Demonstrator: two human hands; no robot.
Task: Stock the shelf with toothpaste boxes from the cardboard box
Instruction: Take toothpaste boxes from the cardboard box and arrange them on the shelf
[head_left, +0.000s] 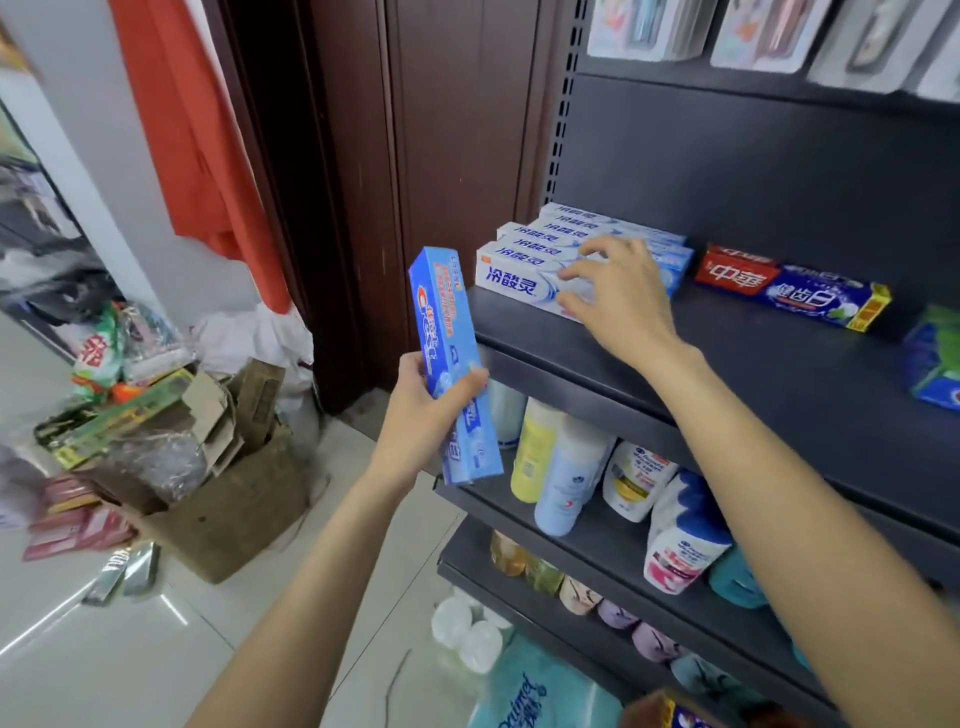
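At frame centre, a blue box (453, 364) is being gripped upright by the left hand (423, 410). White boxes (545, 260) on the shelf (753, 364) are being touched by the spread-fingered right hand (618, 296). The carton (228, 509) is sitting lower left.

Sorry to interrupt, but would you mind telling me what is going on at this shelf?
A person is stocking toothpaste. The left hand grips a blue toothpaste box upright in front of the dark shelf. The right hand rests on a stack of white toothpaste boxes at the shelf's left end. The cardboard box stands on the floor to the left.
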